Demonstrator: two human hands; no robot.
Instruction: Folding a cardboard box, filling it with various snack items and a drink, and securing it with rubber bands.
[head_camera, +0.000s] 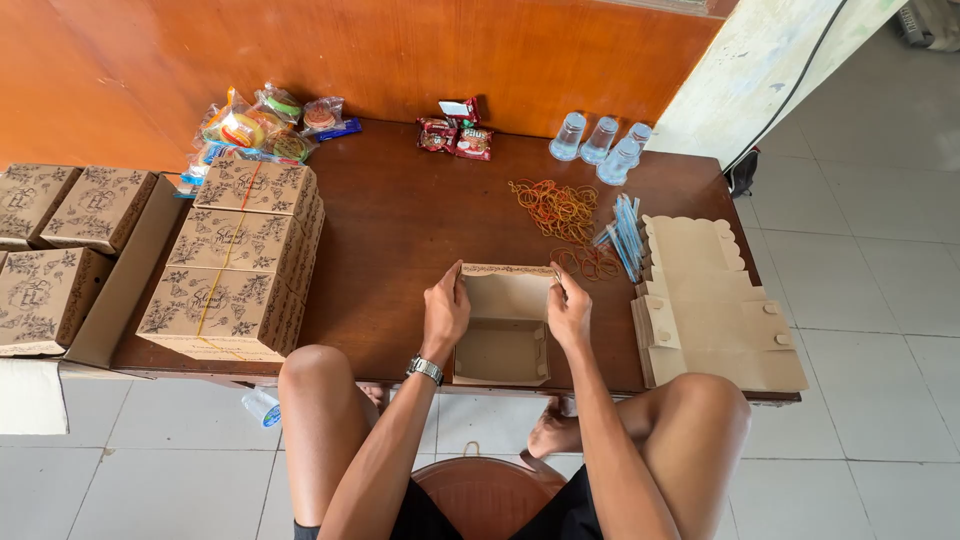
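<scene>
A person is sitting at a dark wooden table (400, 230), seen from above, with bare knees showing at the near edge. Both hands are working on an open cardboard box (503, 335) that is lying at the front middle of the table, just between the knees. The left hand (445, 312), wearing a wristwatch (425, 369), is pinching the box's left wall near the back flap, fingers closed on the card. The right hand (569, 312) is gripping the right wall the same way, thumb and fingers closed on the edge.

To the right of the box, a stack of flat unfolded boxes (715, 320) is lying near the table's right edge. Behind it, a bundle of blue-wrapped straws (626, 235) is resting beside a loose pile of rubber bands (558, 210). Four clear plastic cups (603, 145) are standing at the back right. Red snack packets (455, 135) and wrapped pastries (265, 125) are sitting along the back. On the left, three closed printed boxes (235, 265), tied with bands, are sitting in a row, with more boxes (55, 240) further left.
</scene>
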